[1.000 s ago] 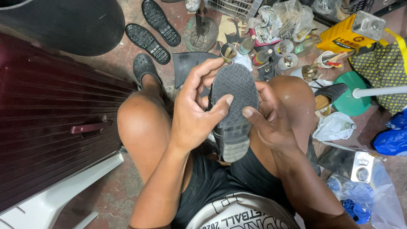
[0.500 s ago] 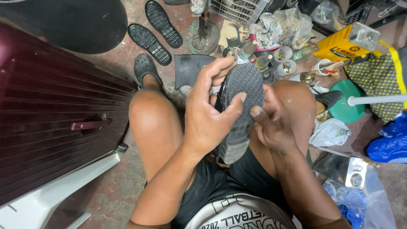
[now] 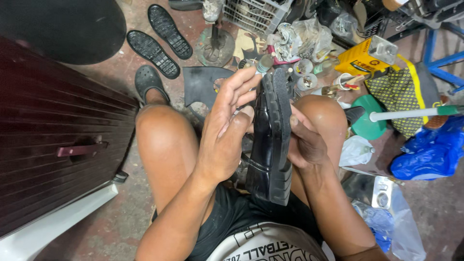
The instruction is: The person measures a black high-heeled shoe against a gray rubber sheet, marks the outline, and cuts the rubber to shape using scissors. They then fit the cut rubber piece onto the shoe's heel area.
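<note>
We hold one black shoe point(image 3: 270, 145) on edge between our knees, its long axis running near to far, toe far, sole facing right. Our left hand point(image 3: 224, 140) lies flat on the glossy upper, fingers spread toward the toe. Our right hand point(image 3: 304, 142) grips the sole side, equally near. On the floor far left lie two loose soles point(image 3: 162, 38).
</note>
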